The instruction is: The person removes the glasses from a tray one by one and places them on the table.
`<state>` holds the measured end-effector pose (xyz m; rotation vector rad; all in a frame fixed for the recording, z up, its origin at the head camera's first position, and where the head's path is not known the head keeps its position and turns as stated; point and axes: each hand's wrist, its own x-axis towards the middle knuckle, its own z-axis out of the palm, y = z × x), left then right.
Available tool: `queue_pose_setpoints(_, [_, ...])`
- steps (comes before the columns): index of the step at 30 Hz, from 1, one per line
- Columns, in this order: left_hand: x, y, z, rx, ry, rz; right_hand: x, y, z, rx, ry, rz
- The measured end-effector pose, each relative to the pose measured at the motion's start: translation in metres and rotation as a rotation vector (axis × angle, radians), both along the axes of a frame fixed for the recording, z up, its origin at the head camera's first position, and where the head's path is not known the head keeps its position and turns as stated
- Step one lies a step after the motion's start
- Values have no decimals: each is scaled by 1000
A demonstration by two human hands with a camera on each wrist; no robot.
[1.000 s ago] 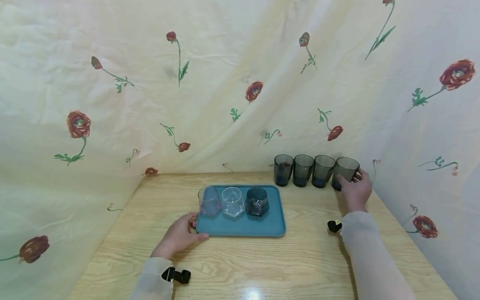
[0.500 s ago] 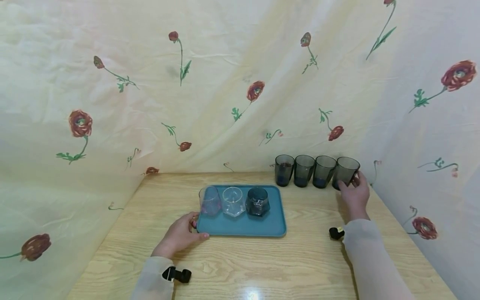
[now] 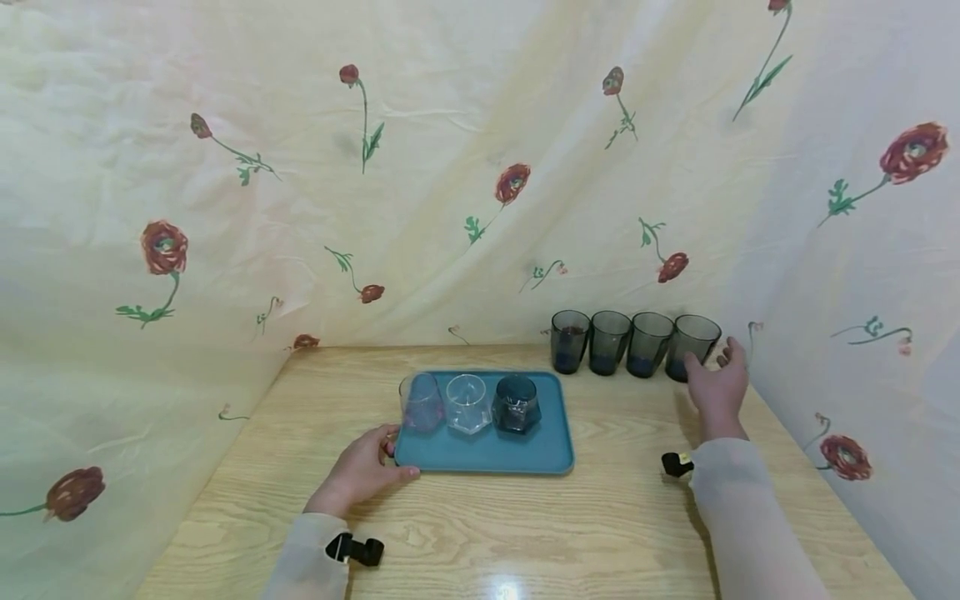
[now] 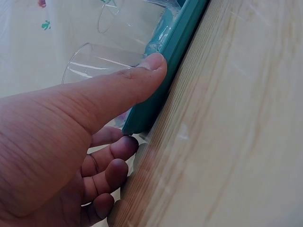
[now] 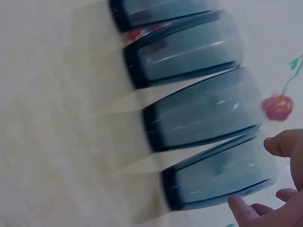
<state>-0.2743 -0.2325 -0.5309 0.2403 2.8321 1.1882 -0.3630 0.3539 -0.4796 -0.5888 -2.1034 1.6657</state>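
Observation:
A blue tray (image 3: 480, 457) lies on the table, bearing three faceted glasses in a row: a pinkish one (image 3: 422, 408), a clear one (image 3: 467, 406) and a dark grey one (image 3: 516, 407). At its left front corner my left hand (image 3: 356, 471) grips the edge; the left wrist view shows the thumb along the rim (image 4: 182, 42) and the other fingers bent below. Several smoky tumblers stand in a row at the back right. Beside the rightmost tumbler (image 3: 692, 340), my right hand (image 3: 720, 387) has its fingers spread, holding nothing. The right wrist view shows fingertips close to that tumbler (image 5: 222, 175).
The other smoky tumblers (image 3: 570, 343) line up leftward, close to the floral cloth (image 3: 450, 275) behind the table. The same cloth hangs on the left and right sides. Bare wood tabletop (image 3: 480, 533) lies in front of the tray.
My right hand has loosened from the rightmost tumbler and moved slightly right, its fingers now spread. The tumblers, the tray and my left hand keep their places.

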Motion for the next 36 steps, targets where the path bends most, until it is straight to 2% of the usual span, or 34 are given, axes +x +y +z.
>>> queue_pose_setpoints(9, [2,1,1,-32,3,-2,4,-15,23,-29,83,-31])
queue_pose_setpoints(14, [4,3,4,-17,-9,10,7,-31,31,1,161,-16])
queue_pose_setpoints(17, [4,4,4,-14,-10,13,9,-40,36,21,187,17])
queue_pose_setpoints(24, [4,4,4,-10,-15,14,14,-56,46,42,184,76])
queue_pose_setpoints(31, [1,3,2,-25,6,3,17,-76,48,123,269,158])
queue_pose_setpoints(36, [2,3,2,-29,9,3,19,-94,50,160,297,236])
